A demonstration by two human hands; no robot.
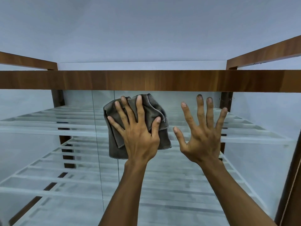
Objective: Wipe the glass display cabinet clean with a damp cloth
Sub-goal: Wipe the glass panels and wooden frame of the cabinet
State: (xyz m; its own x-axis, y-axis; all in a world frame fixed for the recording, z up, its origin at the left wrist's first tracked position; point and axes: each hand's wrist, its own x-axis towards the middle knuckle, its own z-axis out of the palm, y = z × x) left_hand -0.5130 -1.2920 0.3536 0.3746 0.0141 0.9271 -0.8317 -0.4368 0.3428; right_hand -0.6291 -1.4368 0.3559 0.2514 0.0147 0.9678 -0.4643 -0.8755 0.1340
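Observation:
The glass display cabinet has a wooden top rail (149, 81) and a glass front pane (78, 160) through which glass shelves show. A folded grey cloth (156, 115) is pressed flat against the glass just below the rail. My left hand (138, 128) lies spread over the cloth with straight fingers, pressing it to the pane. My right hand (202, 132) is to the right of the cloth, fingers spread and straight, palm flat toward the glass, holding nothing.
Wooden side rails (263, 53) run back at the top left and right. A dark wooden post (288, 185) borders the right edge. A vertical seam (97, 152) in the glass runs left of the cloth. The wall above is plain.

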